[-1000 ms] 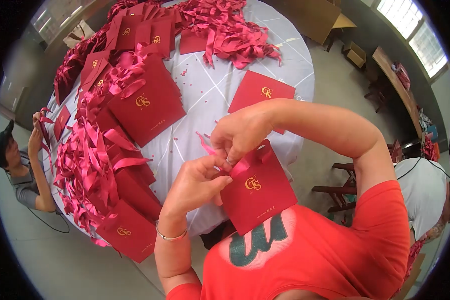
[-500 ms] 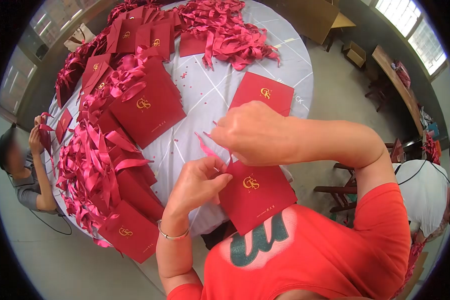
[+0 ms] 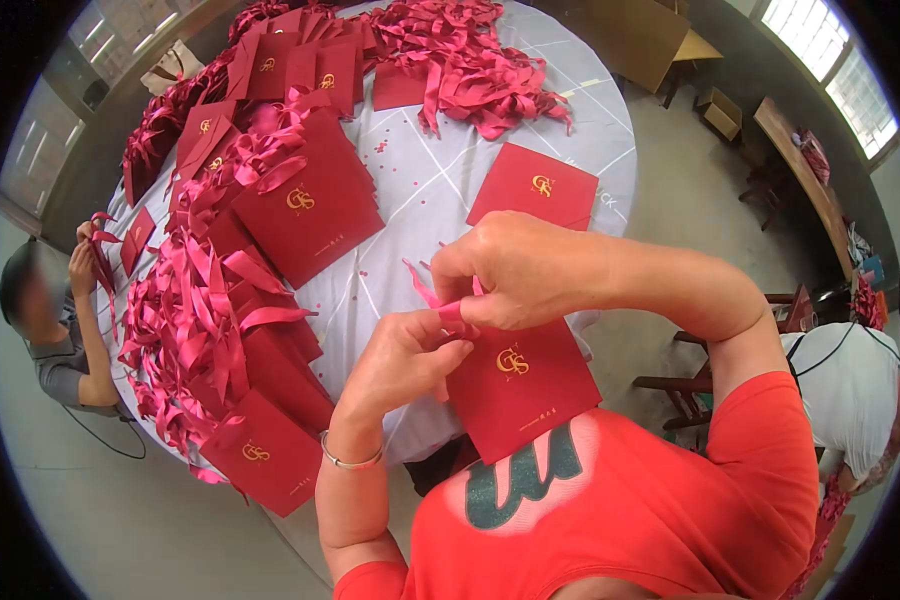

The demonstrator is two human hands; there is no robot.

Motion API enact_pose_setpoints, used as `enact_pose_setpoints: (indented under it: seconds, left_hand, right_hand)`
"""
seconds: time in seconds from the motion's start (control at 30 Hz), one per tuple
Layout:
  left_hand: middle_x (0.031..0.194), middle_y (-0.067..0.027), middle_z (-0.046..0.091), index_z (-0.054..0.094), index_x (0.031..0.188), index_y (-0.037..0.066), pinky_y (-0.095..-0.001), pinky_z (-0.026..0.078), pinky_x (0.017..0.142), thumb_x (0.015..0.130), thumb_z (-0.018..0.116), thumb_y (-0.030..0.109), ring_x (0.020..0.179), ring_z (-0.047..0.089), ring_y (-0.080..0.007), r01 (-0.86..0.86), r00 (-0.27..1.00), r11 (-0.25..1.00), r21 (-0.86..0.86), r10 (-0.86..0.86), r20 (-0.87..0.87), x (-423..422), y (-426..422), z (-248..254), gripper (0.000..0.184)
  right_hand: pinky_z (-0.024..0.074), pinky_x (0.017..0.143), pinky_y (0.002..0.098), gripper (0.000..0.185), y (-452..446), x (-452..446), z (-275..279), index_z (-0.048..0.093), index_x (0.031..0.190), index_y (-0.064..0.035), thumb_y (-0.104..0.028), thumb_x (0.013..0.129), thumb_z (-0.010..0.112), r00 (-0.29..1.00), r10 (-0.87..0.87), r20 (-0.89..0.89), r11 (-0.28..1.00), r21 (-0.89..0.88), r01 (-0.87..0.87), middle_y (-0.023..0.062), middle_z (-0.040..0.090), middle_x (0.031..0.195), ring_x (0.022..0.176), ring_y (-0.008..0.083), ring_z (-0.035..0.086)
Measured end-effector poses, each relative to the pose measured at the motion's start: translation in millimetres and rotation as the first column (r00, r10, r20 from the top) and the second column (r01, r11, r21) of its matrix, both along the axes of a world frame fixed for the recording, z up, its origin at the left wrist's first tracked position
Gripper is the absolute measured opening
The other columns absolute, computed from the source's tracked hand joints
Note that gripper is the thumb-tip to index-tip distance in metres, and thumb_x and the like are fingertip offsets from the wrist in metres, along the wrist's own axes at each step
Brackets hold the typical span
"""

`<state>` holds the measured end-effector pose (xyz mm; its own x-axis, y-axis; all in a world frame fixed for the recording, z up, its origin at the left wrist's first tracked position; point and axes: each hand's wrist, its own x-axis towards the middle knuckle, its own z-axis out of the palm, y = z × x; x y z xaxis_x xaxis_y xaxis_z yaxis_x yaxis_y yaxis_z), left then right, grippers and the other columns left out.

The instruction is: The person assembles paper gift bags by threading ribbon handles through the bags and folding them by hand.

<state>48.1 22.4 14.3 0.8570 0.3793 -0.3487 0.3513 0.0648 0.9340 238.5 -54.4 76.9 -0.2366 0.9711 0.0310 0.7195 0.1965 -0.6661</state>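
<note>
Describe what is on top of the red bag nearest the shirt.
Above the red bag, pink ribbon shows between the fingers of the left hand and right hand. The hands cover most of the bag's top edge; any knot or opening there cannot be seen.

A workshop or packing room is indicated. Matching red bags (image 3: pixel 308 215) are piled along the left edge of the round tabletop (image 3: pixel 425 190), and pink ribbons (image 3: pixel 485 80) are heaped at its far edge. A co-worker in grey (image 3: pixel 65 360) is seen beyond the left edge, another person in white (image 3: pixel 845 395) beyond the right, and a cardboard box (image 3: pixel 725 125) on the grey floor (image 3: pixel 660 190).
</note>
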Motion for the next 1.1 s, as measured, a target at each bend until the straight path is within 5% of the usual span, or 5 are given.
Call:
enact_pose_setpoints:
  seconds: [0.13, 0.63, 1.1]
  left_hand:
    - [0.071, -0.0014, 0.067, 0.072, 0.100, -0.002, -0.0217, 0.044, 0.043, 0.090, 0.065, 0.004, 0.049, 0.059, -0.0076, 0.018, 1.000, 1.000, -0.023, -0.018, 0.006, -1, 2, 0, 0.014]
    - [0.085, -0.0053, 0.068, 0.066, 0.115, -0.001, -0.0244, 0.050, 0.054, 0.093, 0.054, 0.006, 0.057, 0.064, -0.0114, 0.175, 0.984, 0.978, -0.113, -0.176, -0.001, -7, 12, 7, 0.026]
    - [0.065, -0.0018, 0.066, 0.070, 0.102, 0.000, -0.0218, 0.046, 0.047, 0.097, 0.060, 0.011, 0.055, 0.065, -0.0103, 0.208, 0.975, 0.975, -0.075, -0.201, 0.092, -10, 14, -5, 0.016]
  right_hand:
    - [0.0506, 0.059, 0.0368, 0.017, 1, 0, 1, 0.067, 0.092, 0.0025, -0.006, 0.078, 0.061, 0.993, 0.026, -0.116, 0.998, -0.058, -0.033, 0.0181, 0.068, 0.074, 0.063, 0.0282, 0.066]
    - [0.0505, 0.059, 0.0370, 0.019, 1, 3, -9, 0.064, 0.094, 0.0030, -0.007, 0.078, 0.060, 0.992, 0.032, -0.124, 0.999, 0.009, -0.031, 0.0176, 0.066, 0.075, 0.061, 0.0266, 0.064]
    - [0.0487, 0.055, 0.0335, 0.021, -8, 1, -12, 0.066, 0.097, 0.0003, -0.011, 0.079, 0.067, 0.983, 0.058, -0.174, 0.998, 0.026, -0.055, 0.0129, 0.066, 0.076, 0.059, 0.0208, 0.062]
